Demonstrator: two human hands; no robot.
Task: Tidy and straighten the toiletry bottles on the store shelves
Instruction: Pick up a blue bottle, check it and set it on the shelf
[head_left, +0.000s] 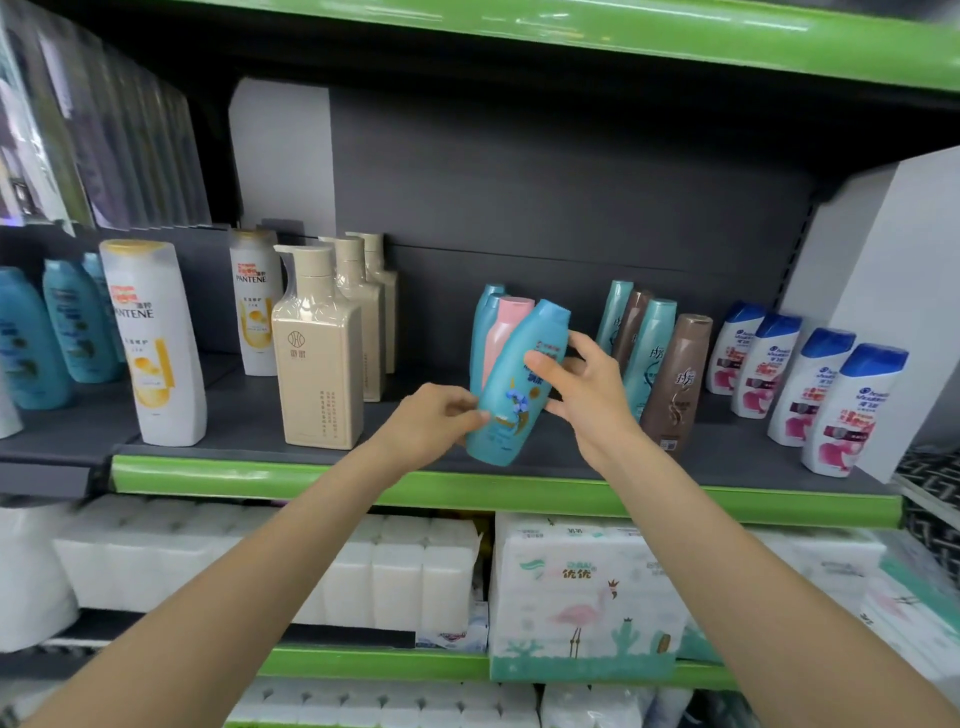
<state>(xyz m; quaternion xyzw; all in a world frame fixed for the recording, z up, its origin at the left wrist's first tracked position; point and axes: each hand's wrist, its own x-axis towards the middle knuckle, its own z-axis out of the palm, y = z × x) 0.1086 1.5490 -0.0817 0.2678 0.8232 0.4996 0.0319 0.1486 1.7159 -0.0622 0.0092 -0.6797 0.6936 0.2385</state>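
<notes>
1. We hold a blue bottle with both hands near the middle of the shelf, close to its front edge.
2. Our left hand grips the lower left side of the blue bottle, fingers curled onto its label.
3. Our right hand clasps the bottle's upper right side, thumb across the front and fingers behind.
4. The blue bottle leans, its cap tipped toward the right end of the shelf; whether its base touches the shelf we cannot tell.
5. Just behind it stand a pink bottle and a teal bottle, one behind the other toward the back of the shelf.
6. Toward the right end, a brown bottle stands near the front edge, with teal and brown ones lined up behind it.
7. Farther right, four white bottles with blue caps run in a slanted row toward the front right corner.
8. Toward the left end stand a beige pump bottle, with similar ones behind it, and a white bottle with a yellow label by the front edge.
9. Below the green shelf edge, packs of tissue paper fill the lower shelf.
</notes>
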